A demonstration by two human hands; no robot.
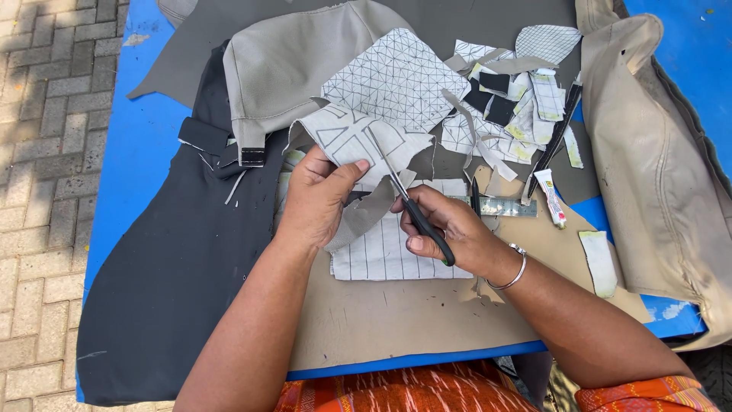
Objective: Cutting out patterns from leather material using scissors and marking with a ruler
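The left hand (316, 200) pinches a pale grey fabric piece (352, 137) marked with drawn lines, its fingers clenched on the lower edge and the thumb lying on top. The right hand (450, 229) grips black-handled scissors (412, 206), fingers closed through the loops, with the blades running up into the held piece near the middle of the blue surface (141, 137). Under both hands lies a white sheet ruled with lines (377, 255) on a tan board (396, 313) at the near edge. A black cloth (168, 259) covers the left side of the surface, and a grey stitched cover (286, 65) lies toward the far edge. Offcuts and scraps (503, 107) are piled toward the far right, beside a metal ruler (507, 206) and a small white tube (550, 198). A beige padded cover (656, 160) drapes over the right edge. No box, tray or other container shows; everything lies loose on the surface.
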